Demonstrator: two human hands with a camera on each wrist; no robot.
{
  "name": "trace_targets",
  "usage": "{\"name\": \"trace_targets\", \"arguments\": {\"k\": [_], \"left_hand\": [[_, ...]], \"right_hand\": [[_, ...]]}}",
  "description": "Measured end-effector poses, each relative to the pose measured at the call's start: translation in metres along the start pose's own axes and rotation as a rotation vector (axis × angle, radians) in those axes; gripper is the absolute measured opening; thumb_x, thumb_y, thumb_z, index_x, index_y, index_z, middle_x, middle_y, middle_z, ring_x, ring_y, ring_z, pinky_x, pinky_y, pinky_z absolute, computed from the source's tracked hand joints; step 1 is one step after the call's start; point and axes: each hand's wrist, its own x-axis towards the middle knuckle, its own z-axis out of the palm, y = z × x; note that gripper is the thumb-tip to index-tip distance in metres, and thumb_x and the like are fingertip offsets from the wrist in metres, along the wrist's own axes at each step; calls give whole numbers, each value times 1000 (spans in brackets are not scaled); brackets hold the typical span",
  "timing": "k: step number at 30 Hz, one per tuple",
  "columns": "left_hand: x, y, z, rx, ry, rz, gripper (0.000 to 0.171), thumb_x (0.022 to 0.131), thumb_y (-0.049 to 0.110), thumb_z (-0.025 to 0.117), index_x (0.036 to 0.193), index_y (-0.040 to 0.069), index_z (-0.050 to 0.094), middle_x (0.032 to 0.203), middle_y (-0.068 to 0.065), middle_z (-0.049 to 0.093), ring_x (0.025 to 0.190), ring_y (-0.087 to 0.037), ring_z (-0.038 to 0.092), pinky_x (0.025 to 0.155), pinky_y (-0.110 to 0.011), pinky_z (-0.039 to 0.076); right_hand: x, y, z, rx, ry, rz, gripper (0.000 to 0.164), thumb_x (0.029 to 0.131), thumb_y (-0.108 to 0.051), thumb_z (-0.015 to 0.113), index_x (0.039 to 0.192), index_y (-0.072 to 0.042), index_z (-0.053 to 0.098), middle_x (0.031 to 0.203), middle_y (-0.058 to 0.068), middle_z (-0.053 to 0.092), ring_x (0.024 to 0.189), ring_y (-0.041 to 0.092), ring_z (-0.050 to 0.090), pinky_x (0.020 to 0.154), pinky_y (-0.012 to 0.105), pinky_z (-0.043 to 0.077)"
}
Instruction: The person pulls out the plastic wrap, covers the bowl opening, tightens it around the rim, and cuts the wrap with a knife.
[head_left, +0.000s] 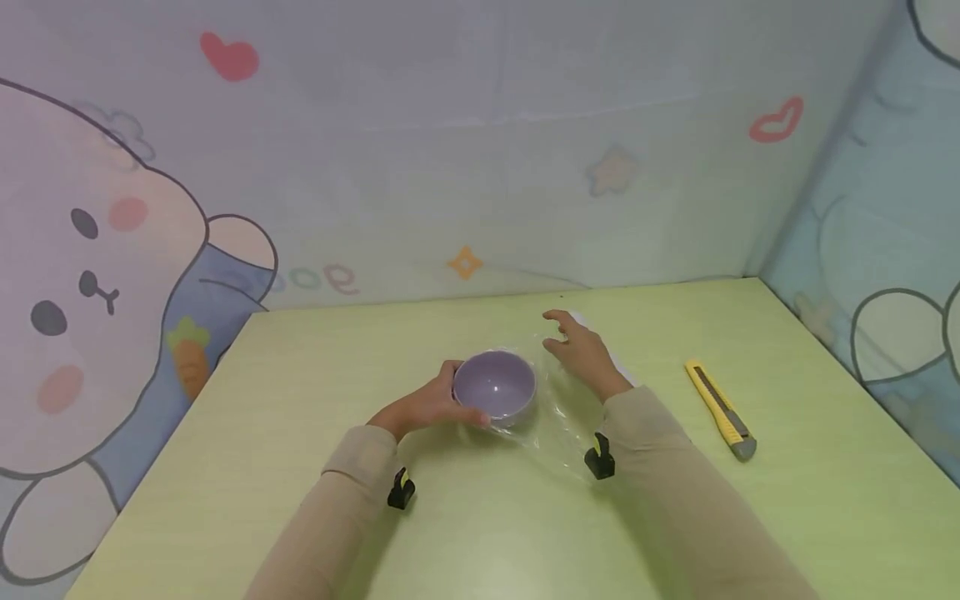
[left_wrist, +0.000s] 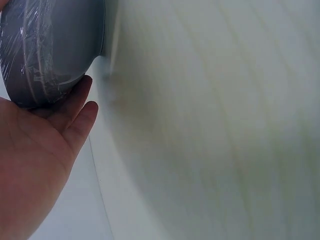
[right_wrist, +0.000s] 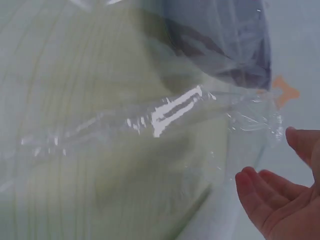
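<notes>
A purple bowl [head_left: 495, 385] is held a little above the table, with its open side up toward the head camera. My left hand [head_left: 426, 404] grips its left side, thumb along the near side. In the left wrist view, clear plastic wrap [left_wrist: 37, 55] lies tight and creased over part of the bowl. More of the clear plastic wrap [right_wrist: 175, 112] stretches away from the bowl toward the right. My right hand [head_left: 588, 357] is beside this loose part, fingers and thumb apart; in the right wrist view nothing shows between them.
A yellow utility knife [head_left: 722, 410] lies on the light green-yellow table [head_left: 315, 350] to the right. Partly hidden behind my right hand is a white object [head_left: 622, 368], its kind unclear. A cartoon-printed cloth [head_left: 390, 167] stands behind the table.
</notes>
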Motion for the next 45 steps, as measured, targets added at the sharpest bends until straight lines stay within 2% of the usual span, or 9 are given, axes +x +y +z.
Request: {"name": "trace_targets", "arguments": {"k": [5,9,13,16,21,31,37,42,45], "left_hand": [[0,-2,1,3,11,11,95,67,28,81,136,8,19,134,-14,34,119,-26,44,101,-40,35],[-2,-2,1,13,12,20,94,67,27,80,136,8,19,135,-13,34,119,-25,44,101,-40,35],[-2,0,1,20,11,31,94,66,27,81,136,9,21,134,-12,35,118,-25,44,100,-40,36],[-3,1,2,19,13,46,94,65,27,82,136,9,22,134,-11,35,117,-24,45,99,-40,37],[-3,1,3,33,20,50,97,64,30,83,137,9,22,134,-10,37,116,-24,46,99,-40,38],[-4,3,2,71,41,63,97,65,33,81,137,6,22,132,-12,39,113,-24,49,98,-40,38],[-5,4,3,85,29,42,98,66,32,80,138,5,19,133,-15,38,115,-26,48,99,-40,38],[-7,9,1,115,26,37,98,66,34,80,137,4,19,131,-16,40,116,-27,48,99,-42,38],[-7,9,2,106,20,30,98,66,34,80,137,4,19,132,-16,40,116,-27,48,99,-42,37]], "right_hand": [[2,1,11,-1,67,-3,36,94,-19,50,130,-19,43,113,17,62,86,28,61,65,33,46],[2,5,14,-114,191,-67,19,92,-8,52,110,-11,58,94,14,68,54,16,45,50,25,35],[1,10,19,-212,312,-96,14,88,-2,54,95,-6,65,90,15,69,56,18,50,54,30,42],[-1,11,25,-254,339,-84,14,85,0,55,91,-4,67,91,15,70,73,27,62,67,38,50],[-7,11,38,-323,237,-41,18,86,1,51,91,-5,68,95,12,70,89,31,64,80,40,50],[-20,3,43,-320,77,-64,17,82,-8,57,87,-14,72,89,4,70,85,23,63,78,40,50],[-24,7,43,-146,-16,-56,28,76,1,47,91,-3,71,90,10,68,82,22,60,80,37,48],[-26,6,37,164,-157,67,27,68,5,41,78,2,66,59,1,49,57,12,41,56,23,37],[-28,6,36,242,-197,140,22,68,3,44,76,-1,64,55,-1,40,53,10,35,52,20,32]]}}
